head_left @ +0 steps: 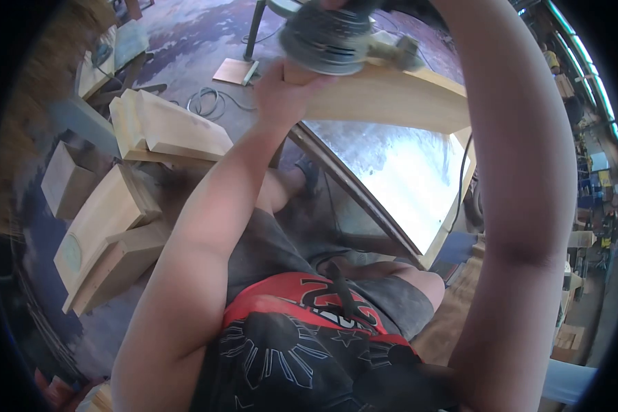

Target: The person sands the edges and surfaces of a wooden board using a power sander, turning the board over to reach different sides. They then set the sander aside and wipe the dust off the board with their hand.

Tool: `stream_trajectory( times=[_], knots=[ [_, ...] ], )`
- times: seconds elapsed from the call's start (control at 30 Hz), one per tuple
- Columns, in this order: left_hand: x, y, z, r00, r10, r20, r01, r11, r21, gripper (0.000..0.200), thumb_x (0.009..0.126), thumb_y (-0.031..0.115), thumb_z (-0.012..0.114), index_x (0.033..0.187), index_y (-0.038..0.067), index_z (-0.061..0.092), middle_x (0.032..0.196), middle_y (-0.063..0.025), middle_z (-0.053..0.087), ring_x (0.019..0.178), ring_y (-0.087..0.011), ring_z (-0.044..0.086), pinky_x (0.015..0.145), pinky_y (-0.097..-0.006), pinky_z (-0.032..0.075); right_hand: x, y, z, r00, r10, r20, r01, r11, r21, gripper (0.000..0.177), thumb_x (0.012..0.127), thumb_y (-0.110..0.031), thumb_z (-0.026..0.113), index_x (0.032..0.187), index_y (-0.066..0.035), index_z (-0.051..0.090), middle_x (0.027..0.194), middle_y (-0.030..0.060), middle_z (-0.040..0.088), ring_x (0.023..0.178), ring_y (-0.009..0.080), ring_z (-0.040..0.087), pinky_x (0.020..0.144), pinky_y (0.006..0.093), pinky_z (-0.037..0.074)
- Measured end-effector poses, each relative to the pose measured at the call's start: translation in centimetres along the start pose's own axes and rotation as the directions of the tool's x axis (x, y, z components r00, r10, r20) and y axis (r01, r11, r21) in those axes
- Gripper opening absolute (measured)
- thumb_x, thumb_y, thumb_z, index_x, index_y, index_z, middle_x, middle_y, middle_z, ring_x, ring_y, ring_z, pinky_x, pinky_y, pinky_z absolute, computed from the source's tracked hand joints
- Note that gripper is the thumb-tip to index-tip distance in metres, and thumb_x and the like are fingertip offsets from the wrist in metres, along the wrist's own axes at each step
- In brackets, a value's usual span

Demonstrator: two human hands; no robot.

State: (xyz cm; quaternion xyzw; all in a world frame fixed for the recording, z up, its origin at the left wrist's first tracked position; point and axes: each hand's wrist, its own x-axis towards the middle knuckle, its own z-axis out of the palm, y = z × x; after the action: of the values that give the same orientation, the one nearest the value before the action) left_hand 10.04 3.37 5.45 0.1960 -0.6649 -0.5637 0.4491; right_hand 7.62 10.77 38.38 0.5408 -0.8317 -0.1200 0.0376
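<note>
My left hand (285, 96) stretches forward to the wooden board (398, 99), beside the sander (326, 41); my right arm (525, 158) reaches high. Whether either grip is closed, I cannot tell.

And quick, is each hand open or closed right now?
Left hand: at the wooden frame, by the sander; fingers partly hidden, so can't tell.
Right hand: nearly all cut off at the picture's top edge; can't tell.
</note>
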Motion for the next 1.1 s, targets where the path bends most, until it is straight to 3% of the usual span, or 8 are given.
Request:
stream_trajectory(
  times=[0.13,0.2,0.27,0.4,0.6,0.73,0.9,1.1],
  knots=[
    [-0.2,1.0,-0.3,0.998,-0.063,-0.006,0.063,0.992,0.110,0.063,0.064,0.039,0.099,0.107,0.003,0.071,0.100,-0.0084,0.077,0.089,-0.0159,0.073,0.082,-0.0327,0.057,-0.4,1.4,0.5,0.989,0.144,0.015,-0.145,0.988,0.052,0.076,0.069,-0.036,0.084,0.132,0.002,0.062,0.111,0.0220,0.073,0.100,0.0343,0.071,0.088,0.0391,0.057],
    [-0.4,1.4,-0.1,1.000,-0.015,-0.020,0.018,0.985,0.171,0.054,0.069,0.030,0.097,0.108,0.002,0.071,0.098,-0.0053,0.077,0.088,-0.0134,0.072,0.080,-0.0313,0.057,0.0,1.4,0.6,0.998,0.056,-0.030,-0.055,0.998,0.033,0.076,0.069,-0.035,0.083,0.131,0.004,0.062,0.111,0.0221,0.073,0.097,0.0334,0.072,0.086,0.0393,0.058],
    [-0.3,0.6,0.2,1.000,0.015,-0.006,-0.015,1.000,0.026,0.063,0.065,0.042,0.097,0.107,0.003,0.071,0.097,-0.0089,0.077,0.089,-0.0186,0.074,0.082,-0.0340,0.058,0.5,0.7,0.8,0.996,-0.024,-0.083,0.026,0.999,0.019,0.076,0.069,-0.034,0.083,0.132,0.004,0.062,0.110,0.0219,0.073,0.095,0.0330,0.072,0.085,0.0393,0.058],
    [0.0,-0.1,0.4,0.996,0.091,0.002,-0.090,0.986,-0.139,0.069,0.063,0.051,0.096,0.105,0.003,0.071,0.095,-0.0114,0.077,0.088,-0.0233,0.075,0.082,-0.0364,0.058,-0.9,-2.2,-0.6,0.996,0.083,0.017,-0.085,0.989,0.118,0.075,0.069,-0.033,0.083,0.132,0.001,0.063,0.110,0.0217,0.074,0.093,0.0318,0.073,0.083,0.0392,0.058],
    [0.0,0.2,0.1,1.000,-0.005,-0.013,0.007,0.992,0.129,0.071,0.061,0.054,0.096,0.104,0.004,0.071,0.095,-0.0113,0.077,0.088,-0.0231,0.075,0.080,-0.0364,0.058,-0.2,1.1,0.6,0.997,0.075,-0.005,-0.075,0.997,0.034,0.077,0.069,-0.032,0.082,0.137,-0.003,0.061,0.111,0.0216,0.073,0.095,0.0300,0.073,0.083,0.0383,0.058],
    [-0.3,0.5,0.7,0.998,0.002,-0.056,0.003,0.995,0.097,0.071,0.060,0.054,0.097,0.101,0.003,0.071,0.093,-0.0115,0.077,0.086,-0.0230,0.075,0.079,-0.0367,0.058,-0.7,0.5,-0.7,0.993,0.046,0.105,-0.059,0.991,0.119,0.080,0.068,-0.032,0.082,0.140,-0.003,0.059,0.115,0.0217,0.073,0.100,0.0313,0.072,0.086,0.0386,0.057],
    [-0.3,0.2,0.4,0.999,-0.005,-0.050,0.010,0.996,0.088,0.070,0.059,0.052,0.098,0.101,0.002,0.071,0.092,-0.0114,0.077,0.083,-0.0219,0.075,0.077,-0.0367,0.059,-0.7,1.2,0.7,0.996,0.074,-0.042,-0.072,0.997,0.038,0.079,0.069,-0.032,0.082,0.139,-0.003,0.060,0.118,0.0215,0.072,0.104,0.0321,0.071,0.090,0.0390,0.057],
    [-0.6,1.8,0.2,0.997,-0.081,0.005,0.079,0.980,0.181,0.061,0.068,0.037,0.097,0.108,-0.001,0.069,0.101,-0.0092,0.076,0.090,-0.0151,0.072,0.080,-0.0317,0.058,-1.2,1.6,0.7,0.997,0.071,-0.008,-0.071,0.997,-0.014,0.078,0.071,-0.032,0.081,0.140,-0.003,0.059,0.118,0.0209,0.072,0.103,0.0323,0.071,0.090,0.0391,0.057]
  ],
)
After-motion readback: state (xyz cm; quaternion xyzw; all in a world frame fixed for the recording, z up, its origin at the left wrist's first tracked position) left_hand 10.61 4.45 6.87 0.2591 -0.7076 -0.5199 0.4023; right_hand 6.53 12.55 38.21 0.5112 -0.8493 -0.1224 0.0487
